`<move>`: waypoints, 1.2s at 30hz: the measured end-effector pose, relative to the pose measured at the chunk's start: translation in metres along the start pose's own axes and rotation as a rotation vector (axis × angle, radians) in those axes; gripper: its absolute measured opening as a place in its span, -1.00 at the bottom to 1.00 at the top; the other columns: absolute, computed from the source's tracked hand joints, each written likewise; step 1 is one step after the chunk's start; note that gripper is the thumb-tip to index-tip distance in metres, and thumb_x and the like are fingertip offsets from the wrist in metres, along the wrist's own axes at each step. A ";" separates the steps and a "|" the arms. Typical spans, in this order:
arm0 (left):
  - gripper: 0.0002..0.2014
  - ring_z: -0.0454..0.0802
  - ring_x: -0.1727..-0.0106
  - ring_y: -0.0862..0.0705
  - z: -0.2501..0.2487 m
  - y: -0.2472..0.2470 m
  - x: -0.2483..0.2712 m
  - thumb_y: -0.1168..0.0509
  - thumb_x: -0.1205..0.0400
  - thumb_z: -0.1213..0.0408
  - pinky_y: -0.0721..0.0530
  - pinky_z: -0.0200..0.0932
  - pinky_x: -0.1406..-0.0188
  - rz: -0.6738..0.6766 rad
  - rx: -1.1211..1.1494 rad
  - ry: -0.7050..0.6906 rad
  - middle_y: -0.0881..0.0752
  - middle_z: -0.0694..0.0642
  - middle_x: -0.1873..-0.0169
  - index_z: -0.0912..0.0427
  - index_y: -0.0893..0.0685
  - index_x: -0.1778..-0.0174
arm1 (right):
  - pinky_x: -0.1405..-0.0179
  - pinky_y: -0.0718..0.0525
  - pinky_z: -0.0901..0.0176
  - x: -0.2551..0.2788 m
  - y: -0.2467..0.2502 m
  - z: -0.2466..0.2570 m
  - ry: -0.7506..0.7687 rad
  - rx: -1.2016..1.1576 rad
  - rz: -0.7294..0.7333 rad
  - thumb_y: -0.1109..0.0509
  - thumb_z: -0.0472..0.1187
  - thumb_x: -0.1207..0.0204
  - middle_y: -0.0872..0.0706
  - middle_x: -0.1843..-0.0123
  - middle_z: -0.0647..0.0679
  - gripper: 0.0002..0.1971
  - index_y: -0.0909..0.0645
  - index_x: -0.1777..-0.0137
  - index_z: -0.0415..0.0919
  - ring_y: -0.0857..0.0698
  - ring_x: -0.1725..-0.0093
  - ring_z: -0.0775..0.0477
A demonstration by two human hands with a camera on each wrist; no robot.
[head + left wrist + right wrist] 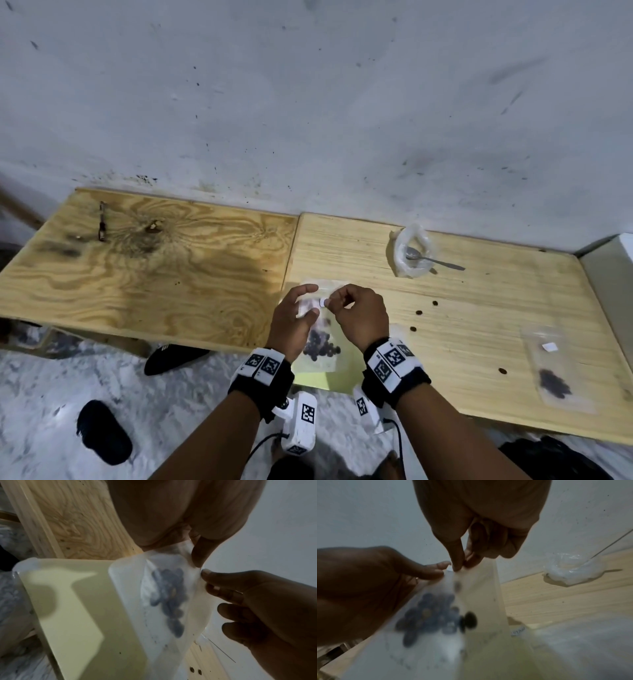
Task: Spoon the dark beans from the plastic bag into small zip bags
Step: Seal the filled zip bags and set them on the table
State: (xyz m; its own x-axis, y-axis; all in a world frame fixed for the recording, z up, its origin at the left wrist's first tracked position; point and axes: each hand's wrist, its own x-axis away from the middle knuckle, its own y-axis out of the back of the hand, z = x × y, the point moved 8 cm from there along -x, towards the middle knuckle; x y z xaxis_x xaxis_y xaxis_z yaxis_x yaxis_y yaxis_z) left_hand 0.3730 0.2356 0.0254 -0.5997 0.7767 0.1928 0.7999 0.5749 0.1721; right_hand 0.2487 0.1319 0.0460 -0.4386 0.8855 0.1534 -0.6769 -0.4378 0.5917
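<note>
Here, low in the centre of the head view, both hands hold a small zip bag [320, 337] up by its top edge over the near rim of the table [479, 308]. The right hand [359, 322] pinches the edge between thumb and forefinger; the left hand [294, 320] pinches the same edge just beside it, its other fingers loosely spread. A cluster of dark beans [322, 346] sags at the bottom of the bag.

The film is thin, cloudy and limp, so it may twist or slide out of a fingertip pinch. If the zip is not pressed shut along its whole length, which I cannot tell, a tilt would likely let the small, round, hard beans roll out. Loose beans [418, 312] already lie on the smooth pale planks, and any more could roll off the edge.

At the upper right, the crumpled clear plastic bag [411, 251] slumps open with a metal spoon [433, 260] lying in it, its handle jutting out where a passing wrist could tip it. Another flat filled zip bag [555, 370] lies at the lower right.
</note>
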 end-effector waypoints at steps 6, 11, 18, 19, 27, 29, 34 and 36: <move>-0.84 -0.39 -0.06 -0.65 0.000 0.001 0.004 -0.46 -0.56 0.33 -0.55 -0.31 -0.10 -0.129 0.066 0.065 -0.75 -0.22 0.01 0.00 -0.75 0.00 | 0.27 -0.48 0.19 0.014 0.016 -0.013 -0.082 -0.060 -0.144 -0.69 0.11 -0.25 -0.54 0.09 0.15 -0.54 -0.45 0.11 0.00 -0.56 0.17 0.20; -0.85 -0.26 -0.01 -0.67 0.000 -0.002 0.005 -0.45 -0.55 0.38 -0.60 -0.15 -0.14 -0.133 0.029 0.076 -0.76 -0.18 0.10 0.02 -0.76 0.08 | 0.18 -0.52 0.08 0.012 0.008 -0.033 -0.137 -0.326 -0.088 -0.75 -0.10 -0.19 -0.57 0.30 0.07 -0.57 -0.46 0.32 -0.06 -0.54 0.28 0.00; -0.83 -0.06 -0.02 -0.71 0.003 -0.007 0.002 -0.45 -0.55 0.33 -0.68 -0.04 -0.04 -0.104 0.022 0.097 -0.78 -0.16 0.06 -0.04 -0.77 0.04 | 0.17 -0.54 0.10 0.008 0.013 -0.032 -0.152 -0.373 -0.105 -0.72 -0.21 -0.22 -0.62 0.30 0.02 -0.62 -0.49 0.31 -0.08 -0.58 0.27 -0.01; -0.83 -0.05 -0.03 -0.71 0.004 -0.006 0.002 -0.45 -0.55 0.34 -0.69 0.04 -0.08 -0.108 0.024 0.102 -0.78 -0.16 0.07 -0.04 -0.77 0.04 | 0.14 -0.55 0.10 0.007 0.013 -0.032 -0.144 -0.382 -0.093 -0.71 -0.23 -0.23 -0.63 0.29 0.02 -0.64 -0.50 0.31 -0.08 -0.59 0.25 0.00; -0.72 -0.05 -0.22 -0.69 0.004 -0.008 0.002 -0.44 -0.52 0.45 -0.67 -0.15 -0.16 -0.054 0.070 0.131 -0.77 -0.09 -0.05 0.03 -0.76 -0.07 | 0.16 -0.55 0.16 0.009 0.015 -0.027 -0.077 -0.377 -0.083 -0.71 -0.24 -0.26 -0.65 0.26 0.06 -0.66 -0.53 0.29 -0.06 -0.62 0.21 0.04; -0.70 -0.05 -0.27 -0.66 0.005 -0.007 0.001 -0.44 -0.50 0.49 -0.61 0.00 -0.35 -0.057 0.061 0.126 -0.77 -0.09 -0.07 0.05 -0.76 -0.07 | 0.19 -0.54 0.15 0.010 0.015 -0.027 -0.055 -0.375 -0.071 -0.71 -0.25 -0.25 -0.64 0.27 0.07 -0.66 -0.53 0.30 -0.07 -0.60 0.23 0.05; -0.68 -0.04 -0.25 -0.67 0.004 -0.011 0.000 -0.43 -0.47 0.49 -0.62 -0.01 -0.34 -0.084 0.054 0.152 -0.77 -0.09 -0.06 0.03 -0.77 -0.05 | 0.20 -0.55 0.19 0.015 0.018 -0.030 -0.039 -0.370 -0.089 -0.68 -0.20 -0.32 -0.67 0.23 0.10 -0.71 -0.57 0.27 -0.12 -0.59 0.27 0.08; -0.65 -0.01 -0.25 -0.67 0.005 -0.013 -0.001 -0.41 -0.45 0.53 -0.63 -0.11 -0.25 -0.111 0.099 0.190 -0.75 -0.08 -0.05 0.03 -0.76 -0.05 | 0.15 -0.58 0.18 0.019 0.021 -0.037 -0.053 -0.394 -0.080 -0.67 -0.19 -0.35 -0.71 0.15 0.08 -0.75 -0.61 0.21 -0.16 -0.62 0.22 0.04</move>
State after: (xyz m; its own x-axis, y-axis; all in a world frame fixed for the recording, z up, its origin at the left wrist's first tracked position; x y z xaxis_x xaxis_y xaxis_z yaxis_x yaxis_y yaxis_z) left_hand 0.3635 0.2291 0.0181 -0.6703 0.6500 0.3580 0.7214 0.6840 0.1087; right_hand 0.2046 0.1337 0.0324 -0.3514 0.9214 0.1657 -0.8867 -0.3844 0.2568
